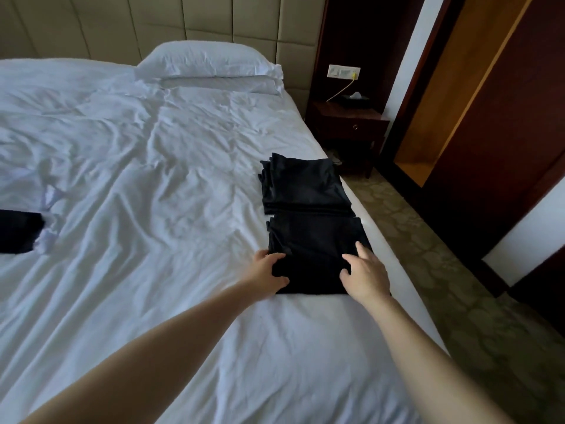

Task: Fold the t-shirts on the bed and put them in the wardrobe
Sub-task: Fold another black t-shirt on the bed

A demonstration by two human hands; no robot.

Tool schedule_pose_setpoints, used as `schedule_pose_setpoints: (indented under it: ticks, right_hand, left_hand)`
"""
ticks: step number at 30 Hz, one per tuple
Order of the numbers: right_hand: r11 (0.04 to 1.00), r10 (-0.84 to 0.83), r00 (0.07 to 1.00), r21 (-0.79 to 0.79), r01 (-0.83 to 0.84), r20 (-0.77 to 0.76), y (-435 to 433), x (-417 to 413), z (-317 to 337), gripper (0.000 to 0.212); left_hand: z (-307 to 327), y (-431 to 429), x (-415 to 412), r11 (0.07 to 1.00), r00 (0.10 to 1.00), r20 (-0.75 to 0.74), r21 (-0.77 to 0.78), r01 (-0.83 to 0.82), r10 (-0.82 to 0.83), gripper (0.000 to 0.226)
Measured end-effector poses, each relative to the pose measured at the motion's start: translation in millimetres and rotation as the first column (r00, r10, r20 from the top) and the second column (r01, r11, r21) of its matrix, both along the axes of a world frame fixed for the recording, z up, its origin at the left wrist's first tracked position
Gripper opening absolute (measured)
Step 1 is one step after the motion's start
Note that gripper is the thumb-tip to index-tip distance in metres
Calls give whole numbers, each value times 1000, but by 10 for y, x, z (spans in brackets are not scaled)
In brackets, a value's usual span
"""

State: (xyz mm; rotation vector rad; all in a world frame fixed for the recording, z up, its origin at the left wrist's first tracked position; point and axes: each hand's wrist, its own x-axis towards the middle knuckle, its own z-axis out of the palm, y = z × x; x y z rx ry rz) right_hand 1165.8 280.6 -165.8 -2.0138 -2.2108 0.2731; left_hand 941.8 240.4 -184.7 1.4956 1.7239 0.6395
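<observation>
Two stacks of folded black t-shirts lie near the right edge of the white bed (153, 179). The near stack (315, 240) has both my hands on it. My left hand (269, 273) grips its near-left corner, thumb on top and fingers curled at the edge. My right hand (363, 273) lies on its near-right part with the fingers spread and fairly straight. The far stack (305, 185) sits just beyond it, touching. Another black garment (18, 231) lies at the bed's left edge. The open wardrobe (443, 117) with a light wooden interior stands at the right.
A white pillow (208, 62) leans on the padded headboard. A dark bedside table (348, 127) with a tissue box and a yellow cable stands between bed and wardrobe. Patterned carpet (428, 255) runs along the bed's right side. A dark wardrobe door (513, 133) stands to the right.
</observation>
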Motion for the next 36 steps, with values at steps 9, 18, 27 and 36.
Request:
schedule_pose_setpoints:
  ticks: [9, 18, 27, 36]
  right_hand:
    - [951, 306, 951, 59, -303, -47, -716, -954, 498, 48]
    - [835, 550, 835, 42, -548, -33, -1230, -2428, 745, 47]
    - [696, 718, 696, 11, -718, -9, -1760, -3995, 880, 48]
    - [575, 817, 576, 19, -818, 22, -2212, -5343, 917, 48]
  left_hand:
    - [444, -733, -819, 999, 988, -151, 39, -8, 14, 45]
    - [673, -1688, -2202, 988, 895, -419, 81, -130, 152, 48]
    - [815, -2599, -3535, 942, 800, -500, 132, -309, 332, 53]
    - [848, -3266, -4739, 857, 696, -510, 201, -474, 505, 52]
